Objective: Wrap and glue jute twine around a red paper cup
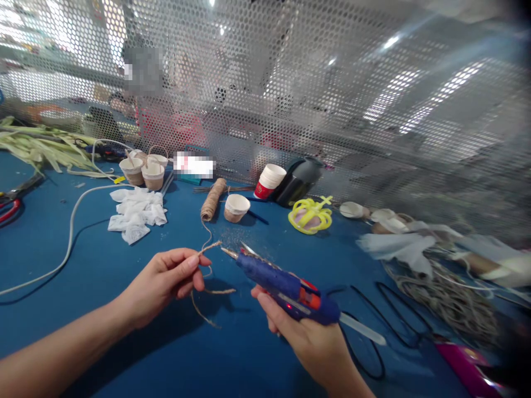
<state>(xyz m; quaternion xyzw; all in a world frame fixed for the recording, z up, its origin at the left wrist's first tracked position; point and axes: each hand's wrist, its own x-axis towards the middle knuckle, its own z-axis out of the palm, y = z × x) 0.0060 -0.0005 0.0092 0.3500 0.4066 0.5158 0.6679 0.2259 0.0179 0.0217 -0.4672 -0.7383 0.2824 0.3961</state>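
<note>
Thin brown twine (pixel 211 248) is pinched between the thumb and fingers of my left hand (pixel 168 282), with its tip sticking out to the right and loose ends hanging below. My right hand (pixel 307 337) is wrapped round a blue glue gun (pixel 271 279), whose metal nozzle points left, close to the twine tip; a small gap separates them. A white glue stick (pixel 363 327) protrudes from the gun's rear. Behind the hands lie a twine roll (pixel 213 200) and a twine-wrapped paper cup (pixel 236 208).
Small cups (pixel 153 176) and white crumpled cloth (pixel 139 213) are at the left, beside a white cable (pixel 71 232). Pliers (pixel 16 199) lie far left. A yellow crown (pixel 311 215), stacked cups (pixel 270 181) and tangled cord (pixel 448 293) stand rightward. A perforated metal screen (pixel 265 83) rises behind.
</note>
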